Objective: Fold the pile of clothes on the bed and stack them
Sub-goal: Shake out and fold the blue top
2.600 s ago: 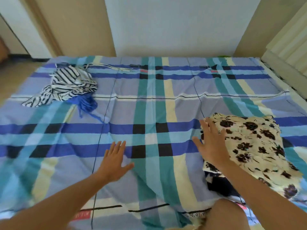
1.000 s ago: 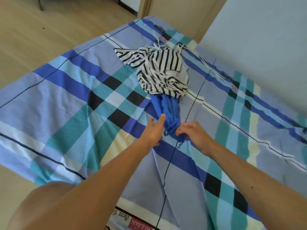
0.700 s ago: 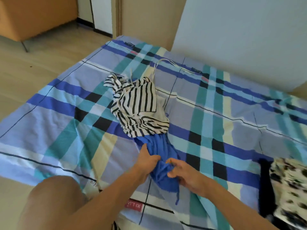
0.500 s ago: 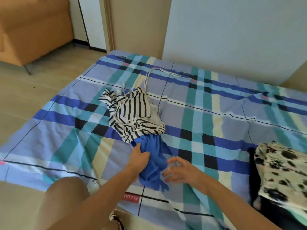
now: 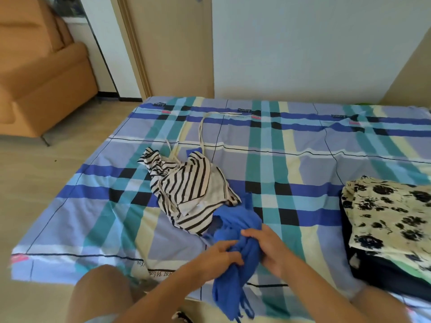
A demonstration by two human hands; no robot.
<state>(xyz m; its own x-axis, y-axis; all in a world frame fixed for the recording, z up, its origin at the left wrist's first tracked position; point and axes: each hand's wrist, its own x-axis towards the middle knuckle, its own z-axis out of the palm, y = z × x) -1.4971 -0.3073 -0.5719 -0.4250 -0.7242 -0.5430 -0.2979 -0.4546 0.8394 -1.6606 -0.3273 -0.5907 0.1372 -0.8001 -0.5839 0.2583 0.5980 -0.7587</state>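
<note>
Both hands, left hand [image 5: 218,256] and right hand [image 5: 271,249], clutch the bunched blue knit garment [image 5: 235,259] at the plaid bed sheet's [image 5: 93,217] near edge, likely freeing it from under the crumpled black-and-white striped top [image 5: 186,192] for folding.

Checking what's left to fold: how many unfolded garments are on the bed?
2: a crumpled black-and-white striped top mid-bed, and a bunched blue garment gripped by both hands at the near edge. More may hide beneath.
</note>
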